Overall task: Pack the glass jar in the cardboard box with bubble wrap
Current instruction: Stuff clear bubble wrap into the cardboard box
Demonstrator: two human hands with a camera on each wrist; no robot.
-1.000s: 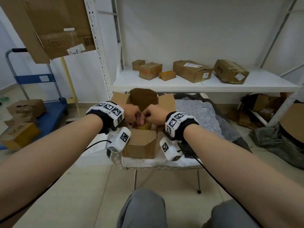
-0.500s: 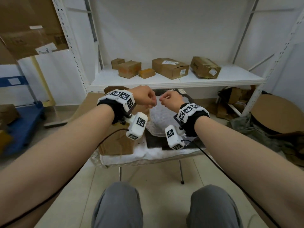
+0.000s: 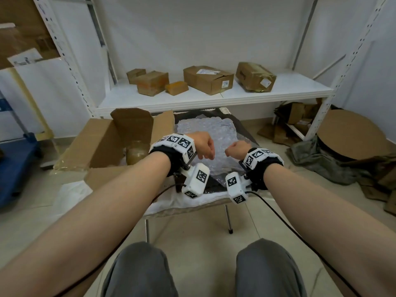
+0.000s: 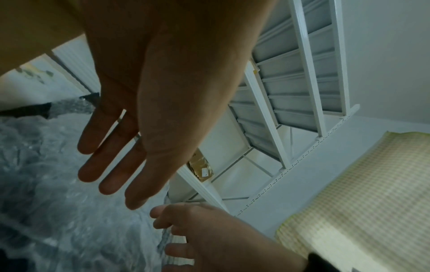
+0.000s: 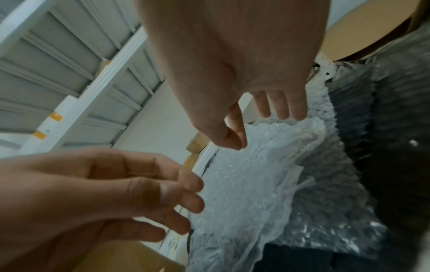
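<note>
Nearest the camera, two grey-trousered knees (image 3: 139,273) sit below the forearms, which reach forward over the front edge of the small bench (image 3: 182,202) with its white cover. Both hands hover side by side above the bubble wrap (image 3: 211,130), near each other but apart. The left hand (image 3: 203,145) holds nothing: its wrist view shows the fingers (image 4: 109,162) straight and loosely together, spread over the wrap without touching it. The right hand (image 3: 235,149) is also empty, fingers (image 5: 282,104) relaxed and pointing down, thumb and forefinger close but with nothing between them; whether any fingertip brushes the wrap cannot be told.

The bubble wrap lies flat as a crumpled clear sheet on a dark mat on the bench, just right of the cardboard box (image 3: 102,144). The box stands on the left part of the bench with its flaps open and folded outward. The glass jar (image 3: 137,152) stands upright inside the box, bare, with brownish contents showing through the glass.

Beyond the bench, a white metal shelf (image 3: 214,97) carries several closed cardboard parcels (image 3: 207,79). On the floor at the right lie more flattened cardboard and a grey cloth (image 3: 321,161).
</note>
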